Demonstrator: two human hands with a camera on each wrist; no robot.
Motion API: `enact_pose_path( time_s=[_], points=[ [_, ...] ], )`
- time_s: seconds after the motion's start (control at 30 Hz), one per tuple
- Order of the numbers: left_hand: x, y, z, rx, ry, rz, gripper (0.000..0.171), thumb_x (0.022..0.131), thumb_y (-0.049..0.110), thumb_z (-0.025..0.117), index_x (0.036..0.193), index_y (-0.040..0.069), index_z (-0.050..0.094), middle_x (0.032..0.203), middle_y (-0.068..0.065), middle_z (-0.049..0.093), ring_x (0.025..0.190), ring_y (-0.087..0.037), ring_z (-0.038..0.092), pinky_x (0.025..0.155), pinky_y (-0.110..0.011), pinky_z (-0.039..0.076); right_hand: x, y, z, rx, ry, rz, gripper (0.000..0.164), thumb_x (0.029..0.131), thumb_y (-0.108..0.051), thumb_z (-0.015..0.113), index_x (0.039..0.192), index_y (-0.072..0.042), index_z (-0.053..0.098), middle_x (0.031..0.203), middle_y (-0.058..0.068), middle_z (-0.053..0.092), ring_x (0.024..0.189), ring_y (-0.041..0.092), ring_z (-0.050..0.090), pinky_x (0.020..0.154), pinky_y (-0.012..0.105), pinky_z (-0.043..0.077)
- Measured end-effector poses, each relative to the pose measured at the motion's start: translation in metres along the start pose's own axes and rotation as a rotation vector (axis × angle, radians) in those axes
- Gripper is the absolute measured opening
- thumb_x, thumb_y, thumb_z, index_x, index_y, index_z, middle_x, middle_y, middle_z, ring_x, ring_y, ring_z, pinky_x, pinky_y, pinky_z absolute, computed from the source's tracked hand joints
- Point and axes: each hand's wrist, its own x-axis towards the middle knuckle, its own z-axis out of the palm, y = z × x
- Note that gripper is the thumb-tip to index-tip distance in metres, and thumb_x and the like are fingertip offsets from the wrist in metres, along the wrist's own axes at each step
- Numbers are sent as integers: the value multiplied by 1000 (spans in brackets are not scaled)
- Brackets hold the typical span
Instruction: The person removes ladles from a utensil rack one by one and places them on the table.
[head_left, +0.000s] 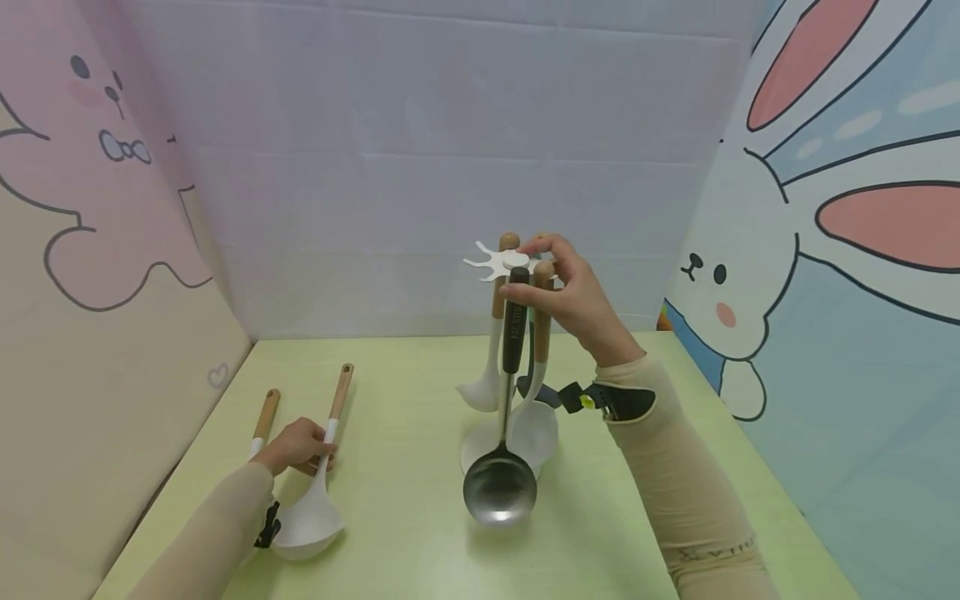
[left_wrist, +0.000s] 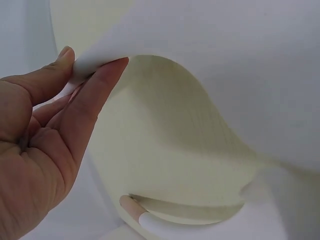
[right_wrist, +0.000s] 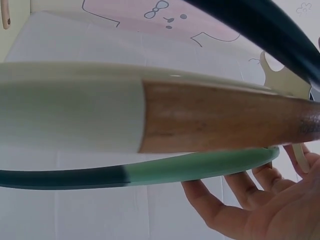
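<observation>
Head view: rack (head_left: 515, 260) part-loaded; two utensils (head_left: 306, 521) apparently remain left of it. My left hand (head_left: 302, 444) pinches one; right hand (head_left: 573, 292), hold unclear.

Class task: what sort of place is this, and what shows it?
Probably a small staged tabletop set rather than a working kitchen: cartoon-printed side walls flank a pale table, on which a white rack stands hung with kitchen utensils.

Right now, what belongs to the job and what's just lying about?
Likely the job:
white ladle in left hand
utensil rack at right hand
black-handled ladle at rack's front

Apparently idle:
leftmost wooden-handled utensil
rabbit backdrop
</observation>
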Motion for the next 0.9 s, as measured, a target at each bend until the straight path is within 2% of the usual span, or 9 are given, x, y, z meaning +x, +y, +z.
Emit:
enact_pose_path(
  time_s=[0.23, 0.43, 0.67, 0.8, 0.9],
  points=[
    [4, -8, 1, 5, -26, -34, 15, 95, -5, 61, 86, -16, 65, 71, -13, 69, 61, -19, 69, 60, -35, 60, 1, 1, 0, 2, -2, -10, 45, 83, -14, 75, 121, -3, 52, 145, 6, 41, 135, 26, 35, 107, 61, 31],
    [6, -11, 0, 94, -30, -40, 19, 93, -4, 64, 76, -12, 65, 66, -17, 69, 57, -21, 70, 56, -33, 59, 1, 1, 1, 10, 8, -4, 45, 83, -14, 74, 120, -3, 51, 146, 5, 40, 136, 26, 34, 107, 62, 31],
    [3, -4, -1, 186, -31, -76, 22, 91, -2, 68, 71, -6, 60, 62, -13, 65, 53, -17, 67, 55, -31, 59, -2, -1, 4, -5, 32, 29, 45, 83, -17, 76, 119, -5, 51, 153, 6, 36, 138, 27, 34, 107, 61, 32],
    [2, 2, -1, 211, -44, -91, 21, 91, -2, 67, 74, -7, 57, 66, -16, 66, 57, -22, 69, 57, -32, 60, -3, -3, 5, -31, 45, 47, 46, 84, -18, 76, 119, -6, 50, 153, 5, 36, 137, 27, 34, 106, 59, 34],
    [4, 3, -2, 224, -58, -95, 18, 92, -4, 67, 77, -9, 56, 68, -18, 66, 61, -26, 71, 59, -34, 60, -4, -5, 7, -57, 68, 54, 48, 84, -20, 78, 121, -6, 51, 148, 3, 38, 130, 26, 40, 102, 55, 39]
  ],
)
